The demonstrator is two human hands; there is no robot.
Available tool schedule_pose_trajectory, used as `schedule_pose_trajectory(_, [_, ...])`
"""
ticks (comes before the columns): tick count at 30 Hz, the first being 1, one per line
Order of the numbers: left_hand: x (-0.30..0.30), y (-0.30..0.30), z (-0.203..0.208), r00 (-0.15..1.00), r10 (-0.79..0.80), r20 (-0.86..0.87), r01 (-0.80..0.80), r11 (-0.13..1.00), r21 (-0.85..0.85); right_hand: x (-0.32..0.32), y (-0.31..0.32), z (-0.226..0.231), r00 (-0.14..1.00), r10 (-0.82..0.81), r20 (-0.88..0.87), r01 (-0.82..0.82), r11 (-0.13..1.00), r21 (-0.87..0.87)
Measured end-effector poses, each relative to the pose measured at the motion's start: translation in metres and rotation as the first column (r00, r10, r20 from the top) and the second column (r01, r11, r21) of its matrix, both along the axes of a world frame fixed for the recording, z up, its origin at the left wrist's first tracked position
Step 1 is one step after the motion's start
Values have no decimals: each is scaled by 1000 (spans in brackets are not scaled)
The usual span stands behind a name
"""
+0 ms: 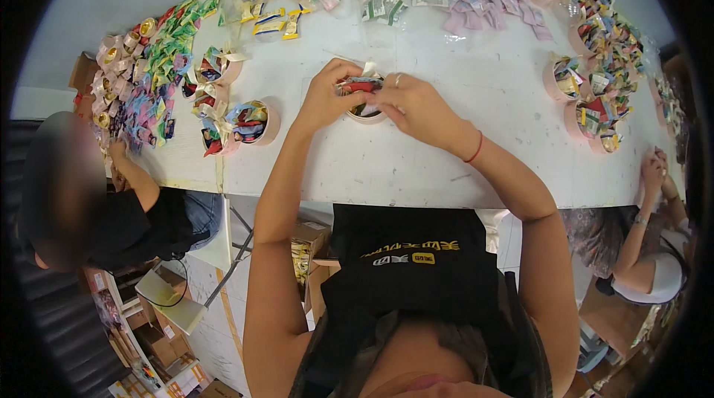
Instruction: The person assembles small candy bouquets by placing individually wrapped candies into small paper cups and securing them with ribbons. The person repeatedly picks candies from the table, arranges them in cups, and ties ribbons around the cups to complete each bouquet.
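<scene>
In front of me on the white table stands a round pale pink tub [365,117] filled with small wrapped snack packets [362,86], one of them red on top. A pale ribbon end [370,69] sticks up at its far rim. My left hand [328,95] curls round the tub's left side, thumb over the packets. From the right, my right hand [425,110] reaches over the rim, its fingers bent and drawn together above the contents. What those fingertips pinch is hidden. A ring and a red wrist cord are on the right hand and wrist.
Filled tubs stand left [256,124] and right [563,80] on the white table [416,164]. Piles of green packets [172,45], yellow packets [277,23] and pink packets [476,10] line the far edge. Co-workers' hands are at far left [119,151] and far right [654,167].
</scene>
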State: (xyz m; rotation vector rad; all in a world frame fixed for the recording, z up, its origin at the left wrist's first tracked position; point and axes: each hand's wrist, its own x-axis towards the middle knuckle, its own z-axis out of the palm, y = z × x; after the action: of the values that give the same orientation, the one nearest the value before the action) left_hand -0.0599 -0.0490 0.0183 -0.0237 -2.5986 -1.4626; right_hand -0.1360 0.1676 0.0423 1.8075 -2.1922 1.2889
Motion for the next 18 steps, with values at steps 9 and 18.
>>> schedule_pose_trajectory(9, [14, 31, -15, 975, -21, -220, 12, 999, -43, -36, 47, -36, 831, -159, 533, 222, 973, -56])
schedule_pose_trajectory(18, [8, 35, -7, 976, 31, -218, -44, 998, -54, -281, -70, -22, 701, -697, -153, 700, 713, -43])
